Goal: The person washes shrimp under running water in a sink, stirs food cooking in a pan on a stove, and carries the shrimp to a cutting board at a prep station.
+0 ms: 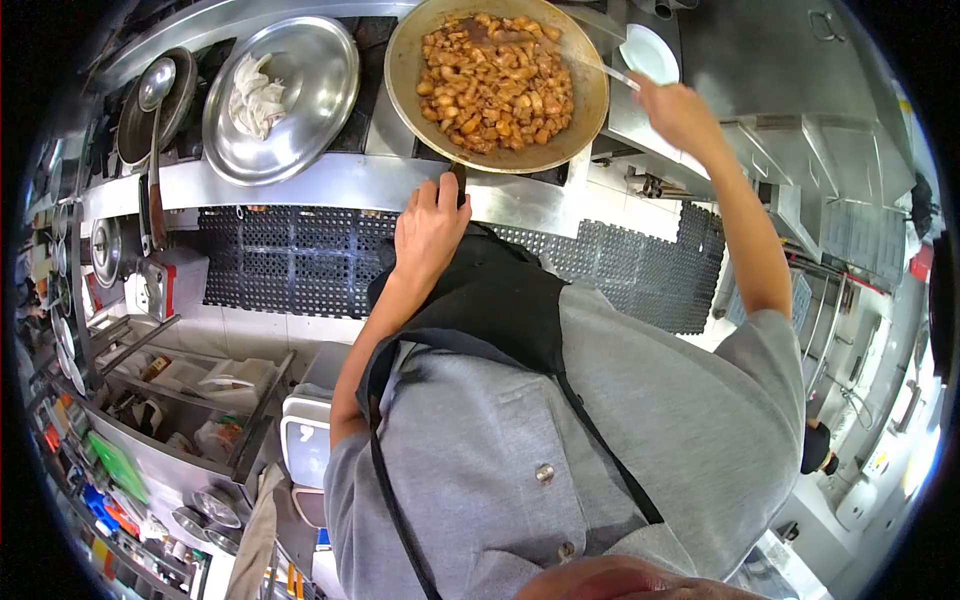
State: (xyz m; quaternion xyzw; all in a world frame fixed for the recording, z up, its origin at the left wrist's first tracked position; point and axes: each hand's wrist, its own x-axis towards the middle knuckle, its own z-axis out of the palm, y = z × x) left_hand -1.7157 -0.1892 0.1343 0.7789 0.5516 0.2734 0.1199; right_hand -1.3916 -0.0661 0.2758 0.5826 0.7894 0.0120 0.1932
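A wide pan (397, 100) full of browned, glossy diced pieces of food (500, 95) sits on the stove. My left hand (432, 228) is closed around the pan's dark handle (459, 180) at the front edge of the stove. Up at the right rim, my right hand (682, 122) grips a long-handled metal cooking utensil (618, 76). It reaches over the rim into the food, and its far end is too blurred to tell its shape.
Left of the pan lies a large metal lid (305, 120) with a crumpled white cloth (257, 95) on it. Farther left, a ladle (156, 88) rests in a smaller dark pan (180, 110). A white plate (650, 54) stands at the right. Black perforated matting (290, 260) covers the floor.
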